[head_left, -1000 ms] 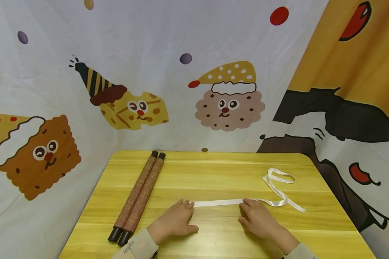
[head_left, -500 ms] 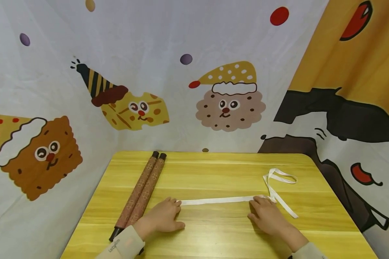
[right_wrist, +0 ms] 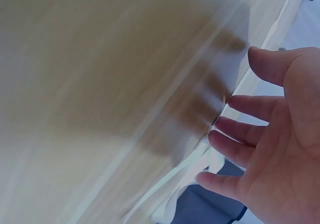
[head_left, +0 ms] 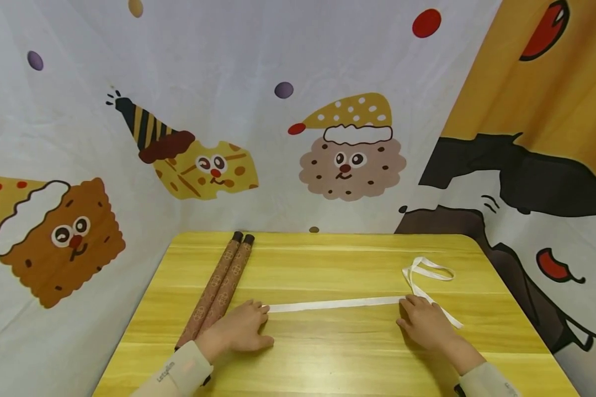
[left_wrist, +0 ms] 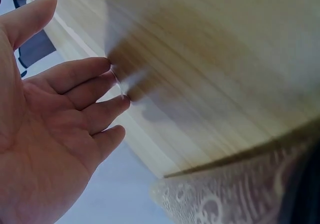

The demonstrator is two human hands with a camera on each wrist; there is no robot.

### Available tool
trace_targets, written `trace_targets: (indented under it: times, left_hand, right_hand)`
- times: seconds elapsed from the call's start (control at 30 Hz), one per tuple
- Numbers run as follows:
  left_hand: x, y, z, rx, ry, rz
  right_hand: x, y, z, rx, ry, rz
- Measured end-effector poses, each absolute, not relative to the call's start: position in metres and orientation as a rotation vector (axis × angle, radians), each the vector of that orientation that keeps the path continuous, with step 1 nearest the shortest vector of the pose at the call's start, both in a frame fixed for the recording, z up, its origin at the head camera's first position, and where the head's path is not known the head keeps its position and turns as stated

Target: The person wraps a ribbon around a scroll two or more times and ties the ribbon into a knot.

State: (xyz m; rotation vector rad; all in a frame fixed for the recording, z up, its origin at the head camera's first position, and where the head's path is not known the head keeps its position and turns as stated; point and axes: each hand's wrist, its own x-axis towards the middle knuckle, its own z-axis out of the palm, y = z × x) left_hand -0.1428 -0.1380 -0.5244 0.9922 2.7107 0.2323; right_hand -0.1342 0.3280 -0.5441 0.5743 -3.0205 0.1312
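A white ribbon runs almost straight across the wooden table, between my two hands. Its left end lies under the fingertips of my left hand, which presses it to the tabletop. My right hand touches the ribbon farther right with its fingertips. Past that hand the rest of the ribbon lies in a loose loop, with a tail reaching to the right. In both wrist views the fingers are extended and slightly bent, with the thumb held apart from them.
Two brown patterned rolls with black ends lie side by side on the table's left; my left forearm covers their near ends. A cloth backdrop with cartoon food prints hangs behind the table and at its sides.
My hands have moved apart, the left one leftward and the right one rightward. The stretch of ribbon between them has grown longer and straighter, and the slack by the right hand is smaller.
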Motion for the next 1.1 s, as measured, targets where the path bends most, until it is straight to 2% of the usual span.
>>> trace_targets:
  times: [0.27, 0.87, 1.1]
  left_hand:
    - [-0.15, -0.144, -0.523, 0.969, 2.725, 0.219]
    - [-0.157, -0.151, -0.524, 0.971, 2.729, 0.189]
    - [-0.158, -0.155, -0.524, 0.929, 2.729, 0.182]
  right_hand:
    - [-0.141, 0.345, -0.541, 0.514, -3.076, 0.11]
    - [-0.145, 0.355, -0.548, 0.668, -2.849, 0.182]
    - [-0.144, 0.355, -0.542, 0.615, -2.947, 0.603]
